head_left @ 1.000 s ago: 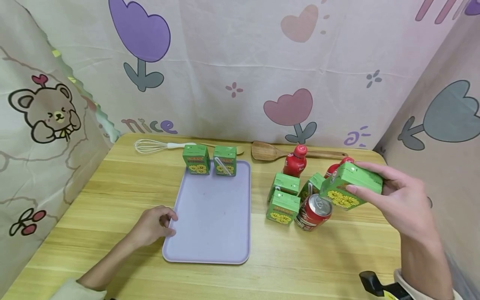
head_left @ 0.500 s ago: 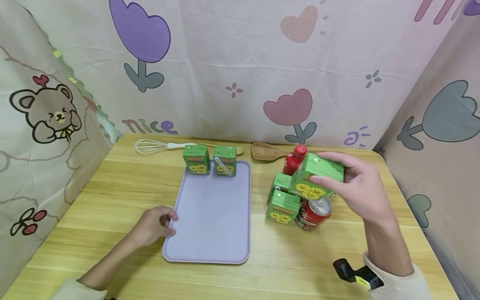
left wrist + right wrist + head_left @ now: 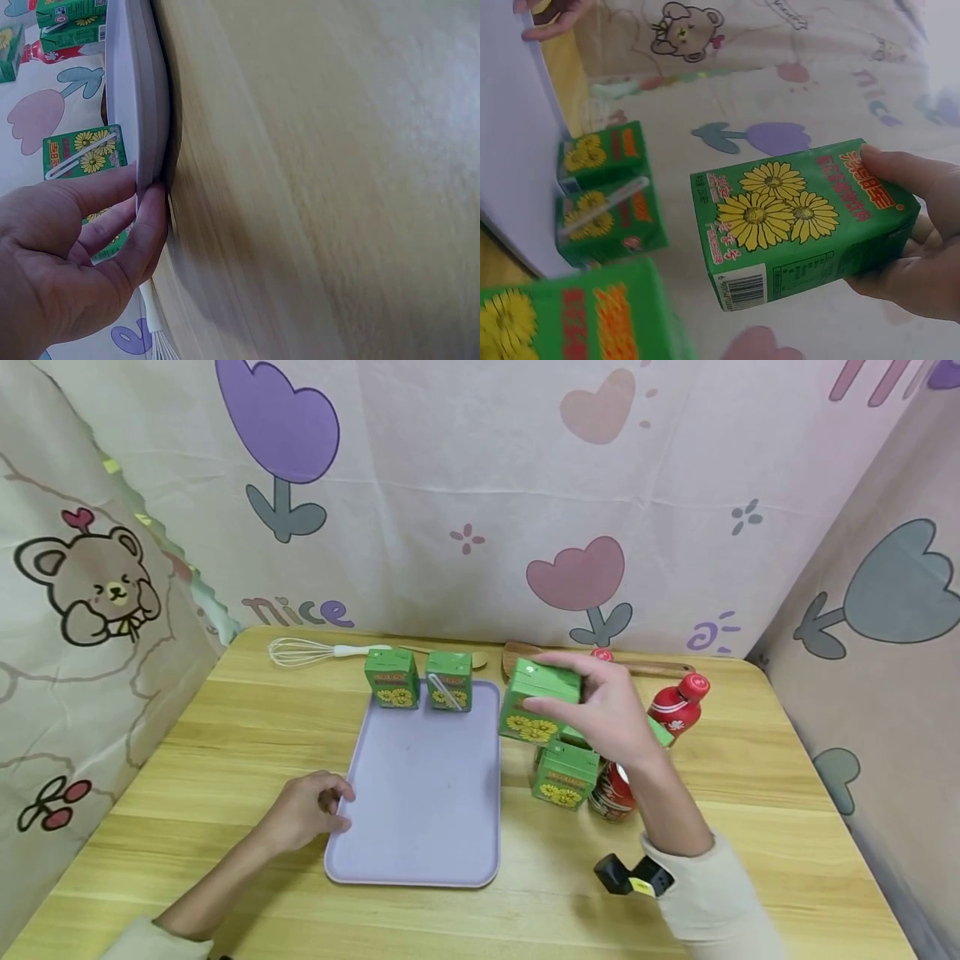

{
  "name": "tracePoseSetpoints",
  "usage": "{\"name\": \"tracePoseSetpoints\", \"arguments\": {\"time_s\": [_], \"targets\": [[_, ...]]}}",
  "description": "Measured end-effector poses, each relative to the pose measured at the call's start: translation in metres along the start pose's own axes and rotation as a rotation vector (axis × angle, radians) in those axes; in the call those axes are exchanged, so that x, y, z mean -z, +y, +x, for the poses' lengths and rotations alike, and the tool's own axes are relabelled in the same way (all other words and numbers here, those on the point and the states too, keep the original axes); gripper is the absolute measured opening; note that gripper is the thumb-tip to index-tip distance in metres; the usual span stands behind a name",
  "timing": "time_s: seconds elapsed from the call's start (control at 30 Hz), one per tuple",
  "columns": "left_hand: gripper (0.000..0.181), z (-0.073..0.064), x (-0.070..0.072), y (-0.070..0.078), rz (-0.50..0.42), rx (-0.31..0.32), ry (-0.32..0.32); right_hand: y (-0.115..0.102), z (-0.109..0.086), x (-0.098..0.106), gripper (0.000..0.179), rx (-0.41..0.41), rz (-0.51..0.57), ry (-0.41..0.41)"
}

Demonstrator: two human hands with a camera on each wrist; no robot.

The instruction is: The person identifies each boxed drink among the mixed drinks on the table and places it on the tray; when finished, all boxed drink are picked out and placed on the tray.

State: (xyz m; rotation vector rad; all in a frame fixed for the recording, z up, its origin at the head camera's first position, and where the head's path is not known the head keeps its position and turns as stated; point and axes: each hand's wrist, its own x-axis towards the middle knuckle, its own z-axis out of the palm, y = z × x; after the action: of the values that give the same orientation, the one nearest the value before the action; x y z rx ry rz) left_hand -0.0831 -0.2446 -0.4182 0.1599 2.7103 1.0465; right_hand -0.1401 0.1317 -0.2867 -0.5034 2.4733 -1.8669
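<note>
In the head view my left hand pinches the left rim of a lilac tray; the left wrist view has thumb and fingers on either side of that rim. My right hand grips a green drink carton printed with yellow flowers, held upright above the tray's right edge. Its printed front and barcode show in the right wrist view, the carton clasped at its top end. Two like cartons stand at the tray's far end, the left one beside one with a straw.
Right of the tray stand another green carton, a red can partly behind my right forearm, and a red bottle. A second bottle cap peeks over my hand. A whisk and wooden spatula lie along the back.
My right hand has carried the green carton leftward, from above the can and bottles to the tray's right edge. My left hand has stayed at the rim.
</note>
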Motion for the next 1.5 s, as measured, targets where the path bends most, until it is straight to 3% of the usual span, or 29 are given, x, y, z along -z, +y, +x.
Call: {"name": "tracePoseSetpoints", "arguments": {"time_s": [0.6,0.83,1.2,1.5], "targets": [[0.030,0.003,0.001,0.001,0.009,0.008,-0.003,0.033,0.047,-0.083,0.048,-0.001,0.001,-0.073],[0.029,0.004,0.001,0.000,-0.002,0.016,-0.008,0.041,0.066,-0.118,0.047,-0.017,-0.066,-0.084],[0.029,0.004,-0.001,-0.002,0.003,0.032,-0.007,0.059,0.078,-0.161,0.046,-0.022,-0.085,-0.099],[0.030,0.003,-0.001,-0.002,-0.009,0.018,-0.012,0.061,0.082,-0.182,0.045,-0.035,-0.160,-0.122]]}}
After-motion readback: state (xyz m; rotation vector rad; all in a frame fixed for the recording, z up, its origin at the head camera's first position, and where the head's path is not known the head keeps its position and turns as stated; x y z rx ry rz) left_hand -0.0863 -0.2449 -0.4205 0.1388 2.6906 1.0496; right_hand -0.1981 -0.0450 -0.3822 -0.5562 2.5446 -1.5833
